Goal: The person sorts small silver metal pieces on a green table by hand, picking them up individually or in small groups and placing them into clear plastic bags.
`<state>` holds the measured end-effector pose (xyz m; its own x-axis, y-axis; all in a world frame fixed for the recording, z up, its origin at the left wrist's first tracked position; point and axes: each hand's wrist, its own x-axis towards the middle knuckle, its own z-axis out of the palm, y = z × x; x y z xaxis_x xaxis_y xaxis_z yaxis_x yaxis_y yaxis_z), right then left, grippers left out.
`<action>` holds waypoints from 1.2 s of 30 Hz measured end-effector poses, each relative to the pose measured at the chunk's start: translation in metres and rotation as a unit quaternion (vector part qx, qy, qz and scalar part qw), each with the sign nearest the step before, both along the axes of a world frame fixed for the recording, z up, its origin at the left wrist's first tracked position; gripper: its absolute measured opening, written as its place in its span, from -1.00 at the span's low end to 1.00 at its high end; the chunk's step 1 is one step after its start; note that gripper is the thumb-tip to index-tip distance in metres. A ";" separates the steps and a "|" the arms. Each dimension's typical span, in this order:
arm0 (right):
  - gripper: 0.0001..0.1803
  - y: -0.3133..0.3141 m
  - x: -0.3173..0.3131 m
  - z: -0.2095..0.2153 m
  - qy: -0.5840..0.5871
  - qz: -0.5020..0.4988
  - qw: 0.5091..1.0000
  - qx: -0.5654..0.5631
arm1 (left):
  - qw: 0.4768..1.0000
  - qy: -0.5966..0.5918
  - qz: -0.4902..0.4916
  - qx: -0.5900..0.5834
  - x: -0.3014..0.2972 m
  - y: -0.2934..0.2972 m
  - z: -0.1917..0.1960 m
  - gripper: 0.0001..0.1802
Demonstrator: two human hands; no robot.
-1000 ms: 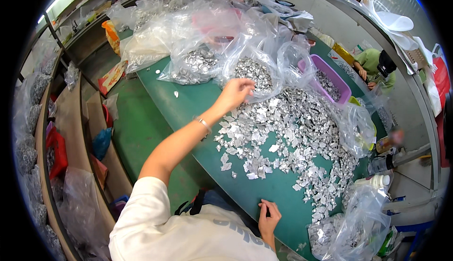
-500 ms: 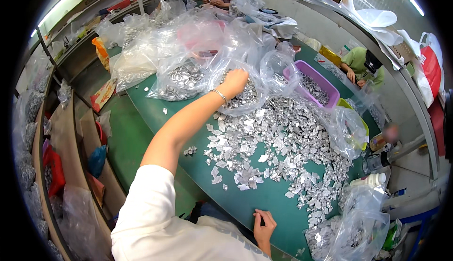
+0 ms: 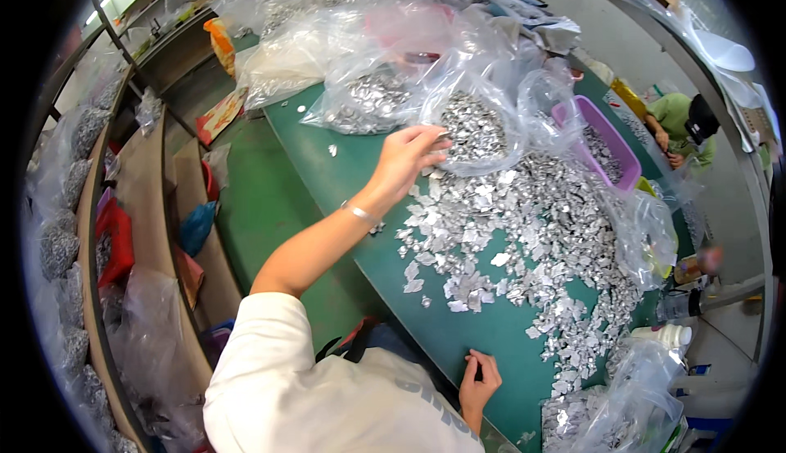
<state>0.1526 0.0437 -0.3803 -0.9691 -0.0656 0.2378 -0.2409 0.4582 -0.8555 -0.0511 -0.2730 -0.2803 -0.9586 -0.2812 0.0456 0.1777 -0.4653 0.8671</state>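
Observation:
My left hand (image 3: pixel 407 162), with a bracelet on its wrist, is held just left of an open clear plastic bag (image 3: pixel 514 152) of small silver metal pieces (image 3: pixel 475 130). Its fingers are closed on what looks like a small metal piece, mostly hidden by them. Low at the near table edge rests my right hand (image 3: pixel 480 381). Its fingers are loosely bent with the thumb apart, and nothing shows in them. Between the hands and to the right spreads a big heap of loose, flat, jagged silver metal pieces (image 3: pixel 524 244) on the green table (image 3: pixel 409 330).
A second clear bag of metal pieces (image 3: pixel 372 101) lies farther left. A purple bin (image 3: pixel 626 158) holds more at the right. Another filled bag (image 3: pixel 585 420) sits at the near right corner. Shelves (image 3: pixel 143 207) line the left. A person in green (image 3: pixel 684 126) works across the table.
My left hand has come out of the clear bag's mouth and drawn back beside it. My right hand stays at the table edge. The whole view has shifted.

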 end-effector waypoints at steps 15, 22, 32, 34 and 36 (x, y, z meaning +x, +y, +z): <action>-0.58 -0.071 -0.053 0.026 0.106 0.192 0.964 0.152 | 0.826 -0.042 0.113 -0.551 0.141 -0.003 -0.097 -0.83; -0.63 -0.112 -0.091 -0.001 0.175 0.289 0.887 0.314 | 0.808 0.059 0.096 -0.579 0.115 0.016 -0.111 -0.73; -0.60 -0.095 -0.120 0.005 0.176 0.134 0.945 0.242 | 0.791 0.066 0.048 -0.607 0.127 0.017 -0.124 -0.63; -0.54 -0.128 -0.125 0.012 0.156 0.212 0.933 0.246 | 0.804 0.055 0.077 -0.587 0.126 0.018 -0.126 -0.67; -0.54 -0.137 -0.131 0.010 0.166 0.240 0.908 0.300 | 0.822 0.045 0.101 -0.559 0.127 0.018 -0.126 -0.69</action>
<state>0.0214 -0.0934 -0.3700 -0.6760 -0.6755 0.2945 -0.7353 0.5920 -0.3298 0.0760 -0.2546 -0.4060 -0.8761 -0.1677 0.4520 0.2404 0.6607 0.7111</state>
